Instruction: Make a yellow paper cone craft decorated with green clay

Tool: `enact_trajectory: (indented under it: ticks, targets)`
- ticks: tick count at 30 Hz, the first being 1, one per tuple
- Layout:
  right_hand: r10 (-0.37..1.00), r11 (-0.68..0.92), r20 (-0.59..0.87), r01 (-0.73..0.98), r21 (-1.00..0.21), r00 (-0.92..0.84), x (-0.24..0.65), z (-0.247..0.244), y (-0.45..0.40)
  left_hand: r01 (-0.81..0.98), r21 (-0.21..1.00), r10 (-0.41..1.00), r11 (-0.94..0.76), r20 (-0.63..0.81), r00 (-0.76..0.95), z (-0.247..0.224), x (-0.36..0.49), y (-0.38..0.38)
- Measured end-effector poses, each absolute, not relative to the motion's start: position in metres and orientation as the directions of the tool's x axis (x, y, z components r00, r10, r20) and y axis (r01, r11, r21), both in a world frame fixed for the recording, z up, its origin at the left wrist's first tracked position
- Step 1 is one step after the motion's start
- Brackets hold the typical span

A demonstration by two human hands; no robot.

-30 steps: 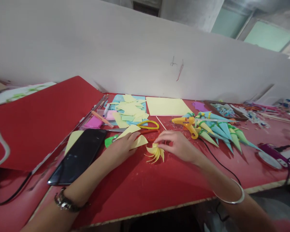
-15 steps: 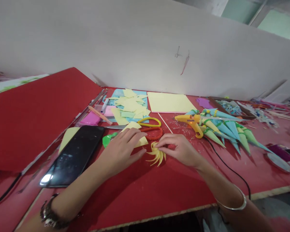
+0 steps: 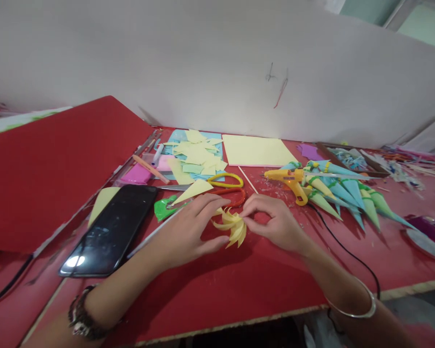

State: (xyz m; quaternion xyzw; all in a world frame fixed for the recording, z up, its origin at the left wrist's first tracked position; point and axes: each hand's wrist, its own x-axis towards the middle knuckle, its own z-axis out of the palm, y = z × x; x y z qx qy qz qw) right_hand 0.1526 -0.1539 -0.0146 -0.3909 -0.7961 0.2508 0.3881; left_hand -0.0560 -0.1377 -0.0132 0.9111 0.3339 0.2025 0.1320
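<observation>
A yellow paper flower (image 3: 233,226) with curved, pointed petals hangs just above the red table. My right hand (image 3: 275,221) pinches its right edge between thumb and fingertips. On the flower's left side is my left hand (image 3: 190,232), its thumb and fingers apart around the petals. Behind my hands lie scissors (image 3: 225,181) with yellow and red handles, and a pale yellow paper piece (image 3: 195,190) rests across their blades. A green clip-like object (image 3: 164,209) sits beyond my left hand.
A black phone (image 3: 110,232) lies at the left. Yellow paper scraps (image 3: 195,153) and a yellow sheet (image 3: 259,151) are at the back. On the right, a yellow glue gun (image 3: 288,181), its black cable and blue-green paper cones (image 3: 348,193).
The flower has turned and its petals now fan out more fully. My left hand has shifted slightly down, uncovering more of the pale yellow paper. My right hand keeps its pinch.
</observation>
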Motion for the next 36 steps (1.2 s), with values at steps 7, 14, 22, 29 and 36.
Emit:
enact_trajectory:
  ticks: [7,14,22,29,36]
  targets:
    - [0.742,0.659,0.547,0.273,-0.701,-0.387,0.144,-0.018,-0.158,0.465,0.623,0.67,-0.629,0.132,0.731,-0.014,-0.051,-0.142]
    - [0.669,0.74,0.637,0.267,-0.617,-0.383,0.137,-0.018,-0.166,0.371,0.777,0.675,-0.509,0.092,0.732,-0.018,-0.049,-0.145]
    - [0.645,0.76,0.649,0.249,-0.601,-0.403,0.136,-0.017,-0.168,0.332,0.862,0.633,-0.383,-0.017,0.774,-0.014,-0.052,-0.144]
    - [0.631,0.77,0.652,0.244,-0.589,-0.419,0.134,-0.015,-0.17,0.238,0.969,0.478,-0.061,-0.181,0.86,-0.013,-0.05,-0.145]
    - [0.635,0.76,0.633,0.213,-0.614,-0.443,0.134,-0.014,-0.171,0.233,0.969,0.443,-0.078,-0.176,0.879,-0.016,-0.051,-0.143]
